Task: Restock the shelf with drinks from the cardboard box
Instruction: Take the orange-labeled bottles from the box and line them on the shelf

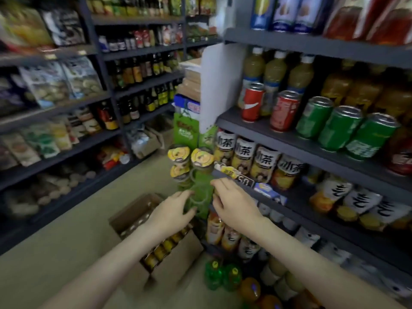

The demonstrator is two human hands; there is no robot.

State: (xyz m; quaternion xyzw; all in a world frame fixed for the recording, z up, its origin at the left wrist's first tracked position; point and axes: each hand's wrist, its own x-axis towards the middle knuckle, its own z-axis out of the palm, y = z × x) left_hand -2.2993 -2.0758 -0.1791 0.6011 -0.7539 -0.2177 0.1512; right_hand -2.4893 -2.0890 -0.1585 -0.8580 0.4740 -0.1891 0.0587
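Note:
An open cardboard box [133,216] stands on the floor below my hands, with several yellow-topped drinks [160,250] in rows inside. A green hanging rack [201,198] with wire rings is fixed to the end of the right shelf [289,143]. Its upper rings carry cups with yellow lids [201,156]; the lower rings hold nothing. My left hand [176,210] reaches to the rack's left side, its fingers touching a bare ring. My right hand [231,206] is at the rack's right edge, fingers loosely bent against it. Neither hand carries a drink.
The right shelf holds red and green cans [338,128], juice bottles [274,72] and tea cups [264,163]. Green bottles [214,273] stand at its foot. A left shelf [55,152] with snack bags and a far shelf of dark bottles [138,72] line the narrow aisle floor [66,237].

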